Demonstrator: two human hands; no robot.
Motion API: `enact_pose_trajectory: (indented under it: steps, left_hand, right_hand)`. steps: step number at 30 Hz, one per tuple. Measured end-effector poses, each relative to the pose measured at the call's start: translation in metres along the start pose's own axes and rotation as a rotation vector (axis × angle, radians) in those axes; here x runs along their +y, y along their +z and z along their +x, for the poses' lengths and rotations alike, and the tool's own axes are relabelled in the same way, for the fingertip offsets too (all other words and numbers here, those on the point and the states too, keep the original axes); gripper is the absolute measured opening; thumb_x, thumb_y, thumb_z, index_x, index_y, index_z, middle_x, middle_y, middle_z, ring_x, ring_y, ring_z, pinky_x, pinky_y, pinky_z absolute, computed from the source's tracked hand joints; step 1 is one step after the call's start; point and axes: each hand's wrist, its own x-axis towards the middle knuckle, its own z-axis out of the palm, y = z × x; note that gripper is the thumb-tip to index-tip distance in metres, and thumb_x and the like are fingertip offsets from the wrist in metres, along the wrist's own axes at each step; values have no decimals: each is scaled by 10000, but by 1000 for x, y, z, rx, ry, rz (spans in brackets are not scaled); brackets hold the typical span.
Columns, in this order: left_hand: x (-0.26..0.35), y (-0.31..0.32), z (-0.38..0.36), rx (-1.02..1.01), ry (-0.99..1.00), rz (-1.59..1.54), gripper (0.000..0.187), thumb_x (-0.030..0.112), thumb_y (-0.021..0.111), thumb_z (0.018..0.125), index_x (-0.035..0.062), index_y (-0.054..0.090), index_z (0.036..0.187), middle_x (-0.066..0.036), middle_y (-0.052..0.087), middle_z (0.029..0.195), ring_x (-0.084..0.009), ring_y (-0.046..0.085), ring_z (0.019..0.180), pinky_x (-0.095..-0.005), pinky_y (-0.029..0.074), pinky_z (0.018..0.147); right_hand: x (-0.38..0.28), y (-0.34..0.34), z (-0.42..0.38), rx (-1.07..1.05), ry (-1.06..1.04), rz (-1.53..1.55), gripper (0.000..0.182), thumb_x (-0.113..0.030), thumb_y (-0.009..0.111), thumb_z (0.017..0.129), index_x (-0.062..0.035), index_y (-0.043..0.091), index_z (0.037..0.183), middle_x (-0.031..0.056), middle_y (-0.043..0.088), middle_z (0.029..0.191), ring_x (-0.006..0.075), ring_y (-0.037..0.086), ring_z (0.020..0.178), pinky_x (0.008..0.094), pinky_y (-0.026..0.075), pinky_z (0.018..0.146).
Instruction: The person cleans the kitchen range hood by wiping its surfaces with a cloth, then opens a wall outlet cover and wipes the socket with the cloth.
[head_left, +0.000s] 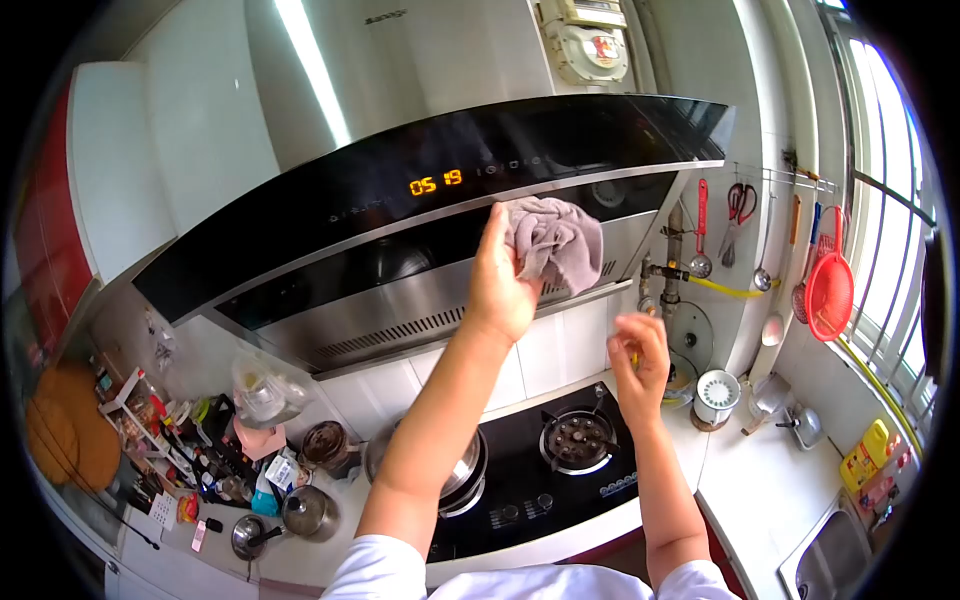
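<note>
A crumpled greyish-mauve cloth (pixel 560 245) is bunched in my left hand (pixel 503 288), which is raised to the front of the range hood (pixel 400 215). The cloth overlaps the hood's lower metal edge in this view, right of the lit orange clock digits. Lower and to the right, my right hand (pixel 640 360) hangs in the air with loosely bent fingers and nothing in it. It is in front of the tiled wall, above the right side of the black gas stove (pixel 520 500).
A lidded pot sits on the left burner, partly behind my left forearm. Pots, bottles and jars crowd the left counter (pixel 335 505). Ladles, scissors (pixel 738 215) and a red strainer (pixel 830 295) hang on the right wall. A sink (pixel 835 555) and yellow bottle (pixel 865 455) are at lower right.
</note>
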Motion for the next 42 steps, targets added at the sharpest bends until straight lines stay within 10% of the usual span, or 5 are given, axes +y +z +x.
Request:
enact_pose_trajectory:
  steps: [5, 13, 21, 27, 42]
  left_hand:
    - [-5, 2, -15, -180, -187, 229, 563, 523, 334, 994, 65, 545, 1243, -85, 635, 1172, -209, 595, 1114, -367, 444, 985]
    - [10, 9, -36, -475, -292, 890, 611, 521, 445, 980, 26, 431, 1338, -64, 549, 1170, -151, 543, 1087, -299, 469, 902]
    - [130, 26, -14, 88, 1415, 2009, 276, 226, 677, 830, 84, 678, 1067, -126, 640, 1081, -317, 575, 1015, -392, 456, 886]
    - [153, 23, 18, 265, 1239, 2139, 330, 377, 530, 948, 100, 707, 927, -94, 672, 863, -285, 617, 873, -394, 431, 859]
    - [146, 13, 29, 347, 1531, 2254, 351, 376, 536, 942, 99, 676, 778, -36, 642, 719, -248, 615, 697, -379, 441, 657]
  right_hand:
    - [-18, 3, 37, -39, -321, -258, 732, -206, 847, 645, -102, 560, 1310, 163, 329, 1494, 332, 380, 1316, 461, 369, 1024]
    - [7, 49, 51, 17, -266, 195, 502, -14, 743, 696, -34, 620, 1182, 135, 580, 1221, 283, 559, 1108, 366, 454, 937]
    - [43, 59, 157, 557, 110, 1110, 235, -205, 494, 994, -118, 443, 1206, 4, 554, 939, 95, 529, 717, 220, 428, 604]
    - [-40, 192, 130, 525, 195, 704, 658, -220, 528, 952, 71, 186, 1433, 219, 270, 1433, 299, 324, 1291, 383, 226, 1111]
    - [-14, 168, 159, 671, 292, 954, 311, -199, 482, 1001, -64, 360, 1254, 52, 482, 1065, 127, 471, 893, 266, 410, 800]
